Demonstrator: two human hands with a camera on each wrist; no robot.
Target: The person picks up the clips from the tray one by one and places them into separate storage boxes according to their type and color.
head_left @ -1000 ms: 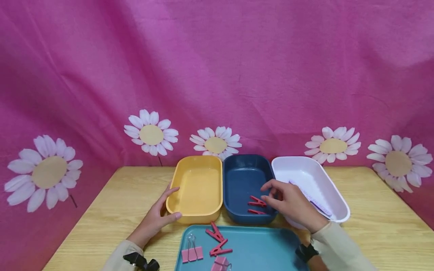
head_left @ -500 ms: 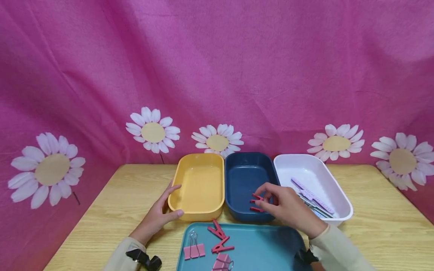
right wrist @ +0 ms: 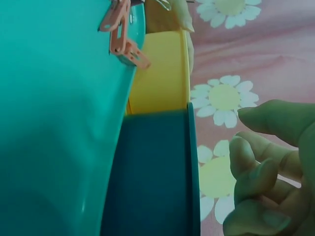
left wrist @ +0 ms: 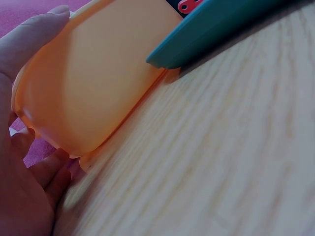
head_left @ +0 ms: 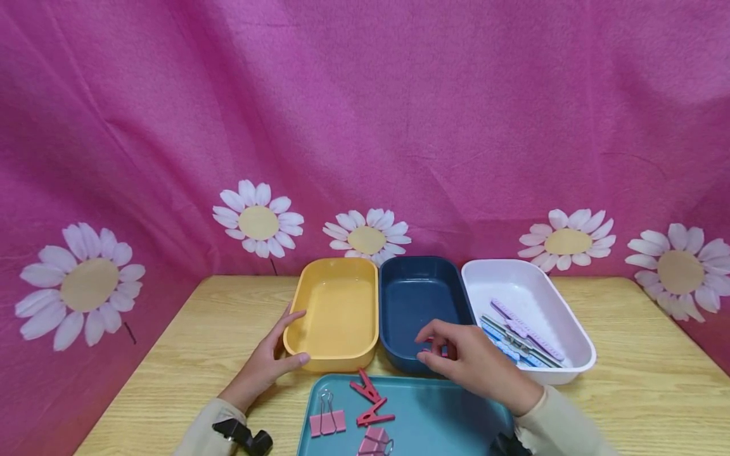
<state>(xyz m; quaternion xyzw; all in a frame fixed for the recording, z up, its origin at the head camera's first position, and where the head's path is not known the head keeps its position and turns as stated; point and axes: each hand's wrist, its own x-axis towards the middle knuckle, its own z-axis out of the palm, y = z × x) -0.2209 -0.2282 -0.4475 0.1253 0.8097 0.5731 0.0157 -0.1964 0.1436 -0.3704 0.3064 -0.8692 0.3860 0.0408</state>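
My left hand (head_left: 265, 364) grips the near left corner of the yellow bin (head_left: 336, 365), thumb at the front rim and fingers along the side. In the left wrist view the thumb (left wrist: 37, 37) lies at the bin's rim. Over the front of the navy blue bin (head_left: 424, 288) hovers my right hand (head_left: 476, 361), thumb and index finger apart with nothing between them, the other fingers loosely curled. It mostly hides the red clothespins (head_left: 428, 340) inside that bin. A teal tray (head_left: 445, 411) in front bears two red clothespins (head_left: 373, 415) and two pink binder clips (head_left: 327, 423).
To the right of the blue bin stands a white bin (head_left: 584, 354) holding several long flat strips (head_left: 527, 332), purple, green and blue. The three bins stand side by side on a wooden table (head_left: 644, 342). A pink cloth (head_left: 456, 126) with daisies hangs behind.
My right hand has moved left and nearer over the blue bin, covering most of its clothespins and uncovering the strips in the white bin. My left hand stays on the yellow bin.
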